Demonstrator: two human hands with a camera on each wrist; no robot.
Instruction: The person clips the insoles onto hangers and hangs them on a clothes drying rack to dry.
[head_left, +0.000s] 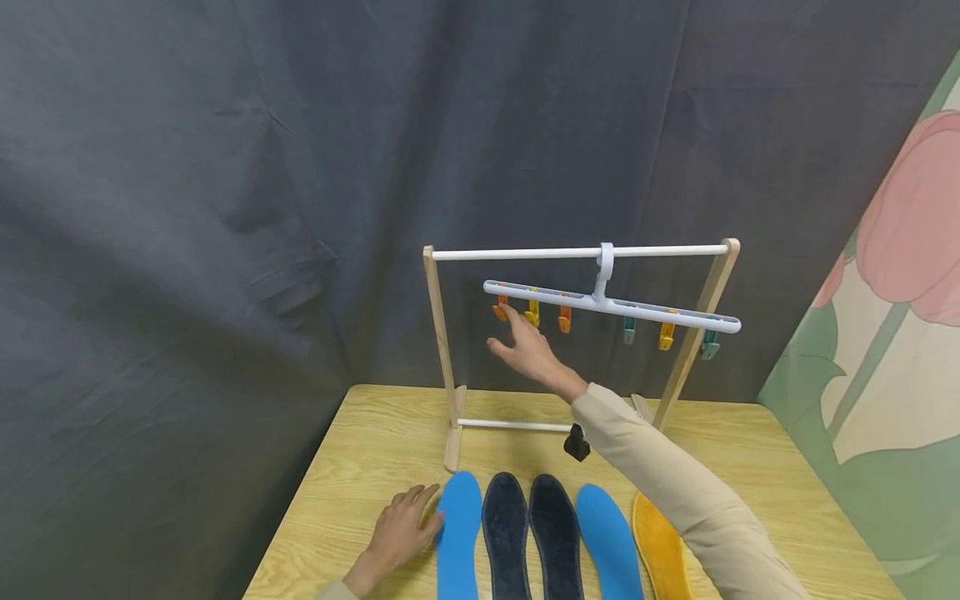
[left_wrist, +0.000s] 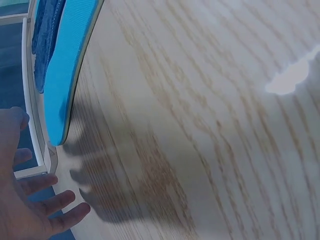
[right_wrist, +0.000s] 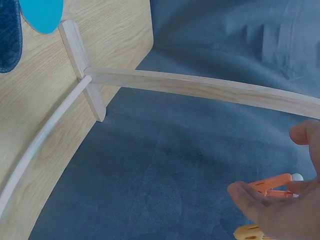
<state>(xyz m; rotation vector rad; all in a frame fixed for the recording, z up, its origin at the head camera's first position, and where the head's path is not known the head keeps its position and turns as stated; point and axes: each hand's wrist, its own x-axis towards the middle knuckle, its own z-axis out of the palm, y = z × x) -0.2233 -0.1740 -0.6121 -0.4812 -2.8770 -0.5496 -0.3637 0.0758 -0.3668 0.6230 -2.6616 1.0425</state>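
Observation:
My right hand reaches up to the left end of a white clip hanger. Its fingertips are right at the leftmost orange clip, thumb held apart; in the right wrist view the fingers partly cover an orange clip. The hanger tilts, left end higher, and hooks over the rack's white top rod. Low over the table, my left hand has its fingers spread beside the leftmost blue insole, thumb close to its edge. Two dark insoles, another blue one and a yellow one lie alongside.
The wooden rack stands at the back of the wood-grain table, its left post near my right hand. More clips, including a yellow one and a green one, hang along the hanger. Dark cloth covers the wall behind.

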